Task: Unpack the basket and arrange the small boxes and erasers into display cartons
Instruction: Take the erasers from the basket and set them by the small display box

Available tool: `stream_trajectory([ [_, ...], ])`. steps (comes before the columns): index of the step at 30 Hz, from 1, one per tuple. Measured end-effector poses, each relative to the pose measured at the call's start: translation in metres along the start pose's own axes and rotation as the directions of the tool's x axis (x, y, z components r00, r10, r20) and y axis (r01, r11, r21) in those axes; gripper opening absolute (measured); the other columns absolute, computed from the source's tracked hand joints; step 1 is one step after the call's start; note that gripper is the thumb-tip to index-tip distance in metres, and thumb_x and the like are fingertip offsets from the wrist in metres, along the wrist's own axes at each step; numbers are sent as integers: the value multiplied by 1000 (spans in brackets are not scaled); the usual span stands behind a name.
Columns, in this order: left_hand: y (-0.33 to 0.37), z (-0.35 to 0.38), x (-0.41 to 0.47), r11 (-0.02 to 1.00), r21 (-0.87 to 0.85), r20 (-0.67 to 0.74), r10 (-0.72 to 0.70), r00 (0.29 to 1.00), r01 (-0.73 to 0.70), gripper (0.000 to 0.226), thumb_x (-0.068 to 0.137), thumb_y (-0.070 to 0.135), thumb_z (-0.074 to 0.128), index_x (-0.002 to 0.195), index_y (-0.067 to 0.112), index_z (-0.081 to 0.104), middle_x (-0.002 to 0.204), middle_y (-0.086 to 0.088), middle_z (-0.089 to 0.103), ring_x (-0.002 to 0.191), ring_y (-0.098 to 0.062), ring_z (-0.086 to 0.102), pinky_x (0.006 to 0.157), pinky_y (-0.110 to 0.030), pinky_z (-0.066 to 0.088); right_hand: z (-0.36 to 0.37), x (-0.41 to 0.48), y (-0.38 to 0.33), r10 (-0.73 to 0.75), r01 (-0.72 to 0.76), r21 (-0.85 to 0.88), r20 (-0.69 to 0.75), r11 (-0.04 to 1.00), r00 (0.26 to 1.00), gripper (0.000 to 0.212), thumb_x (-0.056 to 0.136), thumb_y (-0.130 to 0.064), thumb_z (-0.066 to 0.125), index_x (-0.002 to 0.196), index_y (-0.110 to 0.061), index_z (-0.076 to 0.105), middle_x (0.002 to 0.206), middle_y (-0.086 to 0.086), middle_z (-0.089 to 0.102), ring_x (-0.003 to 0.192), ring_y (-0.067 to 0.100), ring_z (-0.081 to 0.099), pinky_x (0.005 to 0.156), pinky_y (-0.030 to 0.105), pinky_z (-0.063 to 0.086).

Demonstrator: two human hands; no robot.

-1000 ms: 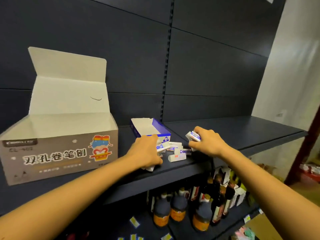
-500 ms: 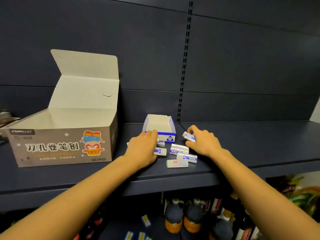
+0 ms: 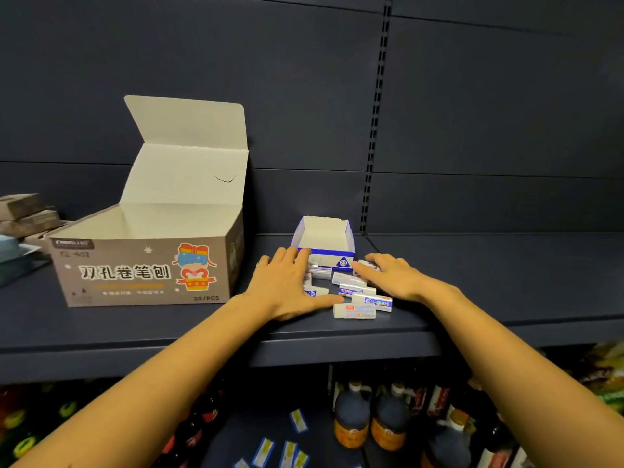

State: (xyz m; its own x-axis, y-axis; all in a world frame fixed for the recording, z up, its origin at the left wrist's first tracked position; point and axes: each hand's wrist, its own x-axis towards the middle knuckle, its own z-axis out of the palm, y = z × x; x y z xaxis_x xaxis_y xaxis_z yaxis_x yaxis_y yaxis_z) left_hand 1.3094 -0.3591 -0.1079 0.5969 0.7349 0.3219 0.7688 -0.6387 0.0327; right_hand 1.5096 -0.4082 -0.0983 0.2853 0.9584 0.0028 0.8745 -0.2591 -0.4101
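Loosely scattered, at least six erasers (image 3: 354, 311) lie before one blue 2B carton (image 3: 342, 263), between the left hand (image 3: 287, 288) and right hand (image 3: 391, 278), both flat, touching them.

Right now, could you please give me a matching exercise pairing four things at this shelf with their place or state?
Things:
1 grey carton
2 blue carton
3 left hand
4 dark bottles

Place or state:
a below the shelf
b flat on the erasers
c lid flap raised
d just behind the erasers

Pairs: 1-c, 2-d, 3-b, 4-a.
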Motion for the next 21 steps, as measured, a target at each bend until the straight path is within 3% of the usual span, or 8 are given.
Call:
stream_trajectory([
  [6, -3, 0, -5, 999, -40, -29, 25, 999, -26, 84, 81, 74, 31, 144, 19, 24, 151, 1, 29, 137, -18, 29, 115, -37, 22, -14, -8, -10, -92, 97, 76, -71, 992, 993, 56, 98, -51, 24, 139, -17, 40, 148, 6, 39, 133, 25, 38, 106, 38, 32],
  [10, -4, -13, -11, 995, -72, -52, 67, 996, -71, 72, 90, 61, 31, 145, 17, 23, 151, -2, 31, 135, -18, 32, 110, -33, 29, -27, -18, -21, -187, 194, 32, -161, 980, 969, 48, 100, -40, 28, 134, -12, 48, 141, 8, 47, 127, 24, 44, 102, 35, 36],
  [14, -7, -47, -19, 990, -23, -178, 135, 975, -142, 58, 95, 51, 33, 142, 17, 32, 146, -2, 39, 130, -18, 39, 103, -32, 36, -40, -17, -41, -302, 285, -107, -205, 952, 931, 45, 99, -36, 37, 136, -11, 45, 137, 9, 50, 122, 25, 48, 101, 40, 41],
  [17, -23, -83, -32, 983, 67, -354, 184, 917, -171, 53, 93, 48, 34, 131, 14, 48, 131, -6, 55, 119, -23, 49, 91, -36, 42, -50, -17, -71, -423, 393, -163, -251, 905, 871, 46, 97, -34, 43, 139, -16, 42, 142, 5, 47, 127, 22, 46, 104, 41, 40],
  [21, -79, -128, -60, 993, 112, -493, 90, 866, -40, 57, 87, 46, 26, 123, 12, 55, 122, -10, 61, 113, -29, 53, 88, -40, 43, -54, -26, -132, -574, 549, -171, -292, 818, 765, 41, 95, -31, 47, 133, -18, 49, 137, 2, 52, 124, 20, 50, 104, 44, 41],
])
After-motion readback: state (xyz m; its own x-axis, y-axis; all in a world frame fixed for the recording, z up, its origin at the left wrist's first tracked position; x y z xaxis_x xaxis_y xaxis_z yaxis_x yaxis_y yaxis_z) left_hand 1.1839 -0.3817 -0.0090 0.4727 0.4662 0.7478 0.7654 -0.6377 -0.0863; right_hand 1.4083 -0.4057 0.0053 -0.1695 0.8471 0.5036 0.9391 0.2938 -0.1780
